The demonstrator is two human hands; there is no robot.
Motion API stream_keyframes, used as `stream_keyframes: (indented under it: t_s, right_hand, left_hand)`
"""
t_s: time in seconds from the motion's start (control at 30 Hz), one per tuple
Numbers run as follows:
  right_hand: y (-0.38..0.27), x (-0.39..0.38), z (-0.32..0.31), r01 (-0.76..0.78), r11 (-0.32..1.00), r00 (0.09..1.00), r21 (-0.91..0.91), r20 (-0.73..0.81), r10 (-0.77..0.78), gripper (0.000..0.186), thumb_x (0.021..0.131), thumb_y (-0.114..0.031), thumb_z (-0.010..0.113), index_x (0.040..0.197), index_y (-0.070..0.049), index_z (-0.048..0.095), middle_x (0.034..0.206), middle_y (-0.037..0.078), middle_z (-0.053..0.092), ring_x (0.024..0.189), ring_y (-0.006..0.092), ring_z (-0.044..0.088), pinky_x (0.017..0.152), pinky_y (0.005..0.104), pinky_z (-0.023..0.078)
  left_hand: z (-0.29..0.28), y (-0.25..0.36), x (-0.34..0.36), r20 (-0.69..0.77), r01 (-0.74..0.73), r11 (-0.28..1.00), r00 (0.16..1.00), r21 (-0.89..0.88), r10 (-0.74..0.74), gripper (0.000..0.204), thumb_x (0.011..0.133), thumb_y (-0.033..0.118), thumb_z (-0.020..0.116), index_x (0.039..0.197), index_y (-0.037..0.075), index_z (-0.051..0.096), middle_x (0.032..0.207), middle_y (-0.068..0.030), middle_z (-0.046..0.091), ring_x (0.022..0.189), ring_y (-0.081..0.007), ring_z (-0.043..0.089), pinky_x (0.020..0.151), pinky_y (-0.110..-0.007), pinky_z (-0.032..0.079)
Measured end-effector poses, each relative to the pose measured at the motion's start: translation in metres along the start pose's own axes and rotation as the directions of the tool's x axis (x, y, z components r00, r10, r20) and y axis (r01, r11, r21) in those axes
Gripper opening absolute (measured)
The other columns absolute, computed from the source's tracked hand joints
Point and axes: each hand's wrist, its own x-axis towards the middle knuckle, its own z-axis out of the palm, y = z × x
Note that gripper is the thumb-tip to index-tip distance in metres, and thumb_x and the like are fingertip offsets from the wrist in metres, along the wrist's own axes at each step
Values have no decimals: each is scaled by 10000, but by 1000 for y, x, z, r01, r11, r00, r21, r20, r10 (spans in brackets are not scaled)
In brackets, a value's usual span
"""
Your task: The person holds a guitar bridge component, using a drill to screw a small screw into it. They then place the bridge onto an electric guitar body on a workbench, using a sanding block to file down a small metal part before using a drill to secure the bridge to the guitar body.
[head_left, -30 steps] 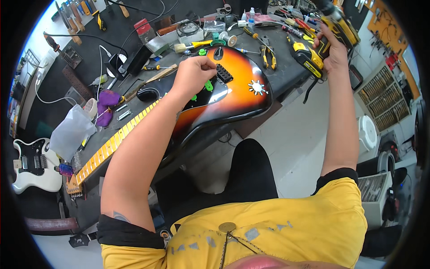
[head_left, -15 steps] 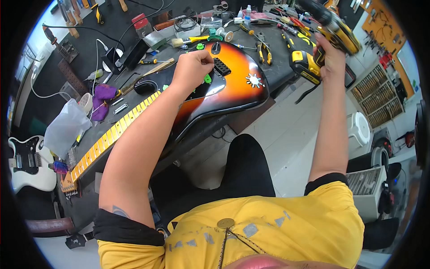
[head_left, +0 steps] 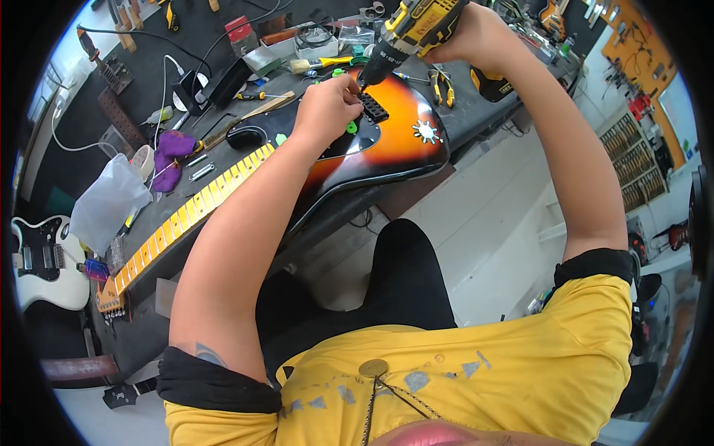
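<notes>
A sunburst electric guitar [head_left: 405,108] lies face up on the dark bench, its fretted neck [head_left: 197,208] running to the lower left. My left hand [head_left: 327,108] is over the body beside the black bridge [head_left: 374,110], thumb and fingers pinched together; whatever they hold is hidden. From the upper right, my right hand [head_left: 472,37] grips a yellow and black cordless drill [head_left: 424,28]. Its chuck points down at the bridge, right by my left fingertips. Whether its tip touches anything I cannot tell. Part of the drill's battery shows beyond my right forearm.
Pliers [head_left: 442,88] lie just past the guitar body. A brush [head_left: 320,65], cables and small boxes crowd the back of the bench. Left of the neck are a purple cloth [head_left: 172,160], metal springs [head_left: 201,171] and a white bag [head_left: 111,204]. A white guitar [head_left: 52,264] stands far left.
My right hand has swung the drill in from the right to over the bridge, turning its chuck downward. My left hand has stayed near the bridge, with its fingers still pinched.
</notes>
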Motion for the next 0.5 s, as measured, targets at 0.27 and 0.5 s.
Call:
stream_keyframes:
  t_s: [0.27,0.5]
  right_hand:
    - [-12,3,4,-20,998,1000,-55,-2,20,545,605,-341,940,1046,-54,795,956,200,790,894,351,771,827,418,606]
    - [-19,5,5,-42,988,999,-148,25,46,524,616,-369,934,1016,-55,807,946,217,784,881,365,773,804,420,612]
  left_hand:
    - [3,-9,3,41,-55,996,998,69,52,258,863,57,809,1118,19,817,930,-130,826,832,-170,799,786,-305,607]
    - [1,-7,3,52,-28,998,998,56,25,246,857,53,811,1100,22,825,927,-128,826,826,-166,797,785,-304,609]
